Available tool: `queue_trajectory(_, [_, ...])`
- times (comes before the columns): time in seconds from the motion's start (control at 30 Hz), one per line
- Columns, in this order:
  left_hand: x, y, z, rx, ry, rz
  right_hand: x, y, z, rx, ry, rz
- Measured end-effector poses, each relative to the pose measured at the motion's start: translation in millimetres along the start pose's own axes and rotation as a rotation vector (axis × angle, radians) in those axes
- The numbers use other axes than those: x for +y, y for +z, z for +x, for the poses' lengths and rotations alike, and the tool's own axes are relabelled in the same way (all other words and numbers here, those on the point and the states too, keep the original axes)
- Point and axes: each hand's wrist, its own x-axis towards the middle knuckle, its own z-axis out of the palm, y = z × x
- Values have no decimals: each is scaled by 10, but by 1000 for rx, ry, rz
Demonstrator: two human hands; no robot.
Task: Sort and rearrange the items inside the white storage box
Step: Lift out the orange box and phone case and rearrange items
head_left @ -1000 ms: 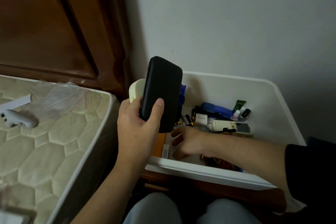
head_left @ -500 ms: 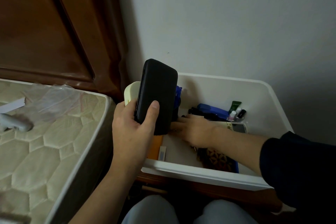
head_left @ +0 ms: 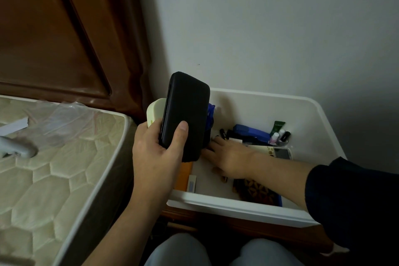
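The white storage box (head_left: 248, 206) stands open on a wooden stand in front of me. My left hand (head_left: 155, 153) holds a black case (head_left: 185, 114) upright over the box's left edge, with a cream-coloured object (head_left: 155, 111) behind it. My right hand (head_left: 228, 154) reaches into the box and lies flat on the bottom, fingers spread toward the left; its fingertips are hidden behind the case. Inside lie a blue stapler (head_left: 250, 131), a green tube (head_left: 278, 127), small bottles (head_left: 280, 136), a white remote (head_left: 274, 151), batteries (head_left: 223, 133), an orange item (head_left: 183, 176) and a patterned pouch (head_left: 254, 190).
A bare mattress (head_left: 54, 170) lies to the left, with clear plastic wrap (head_left: 62, 119) and a white device (head_left: 17, 149) on it. A dark wooden headboard (head_left: 54, 39) stands behind it. A grey wall backs the box. My knees (head_left: 216, 252) are below.
My right hand has slid from the front middle of the box toward the back left, near the batteries. My left hand keeps the black case up in about the same place.
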Motion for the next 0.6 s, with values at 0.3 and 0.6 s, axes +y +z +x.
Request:
queue_trajectory(0.3, [-1, 3, 2, 5, 13, -20, 50, -252, -32, -323, -46, -37])
queue_trajectory(0.6, [7, 0, -4, 6, 5, -37, -72, -281, 47, -447, -99, -87])
